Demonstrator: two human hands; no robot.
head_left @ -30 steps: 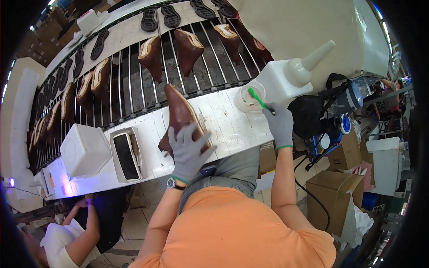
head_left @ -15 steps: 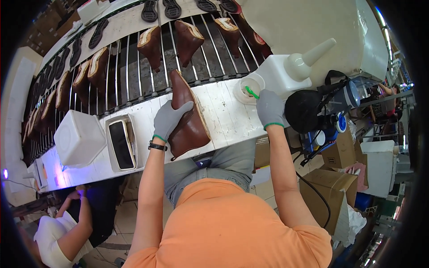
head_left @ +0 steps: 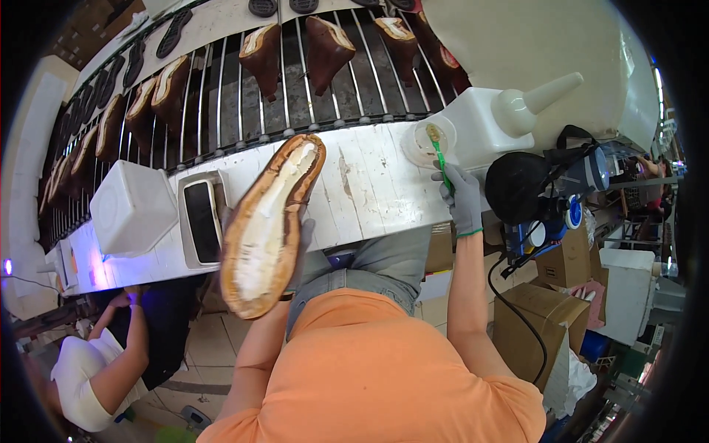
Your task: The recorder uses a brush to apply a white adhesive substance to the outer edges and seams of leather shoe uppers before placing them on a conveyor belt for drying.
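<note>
A brown leather boot upper is tilted up over the bench's front edge, its pale underside facing me. My left hand, in a grey glove, is closed around it from behind; most of the fingers are hidden. My right hand, gloved too, grips a green-handled brush that resembles a toothbrush. The bristle end is over a translucent round tub on the bench. Right beside this tub lies a white plastic bottle with a long spout.
Across the white bench, a rod conveyor carries several boot uppers; dark soles lie farther back. At left are a white container and a tray holding a black pad. Another person sits lower left. A black bundle is by my right hand.
The boot upper has been lifted off the bench and turned, so its underside now shows. My right hand has drawn back towards me, raising the brush's bristles out of the tub.
</note>
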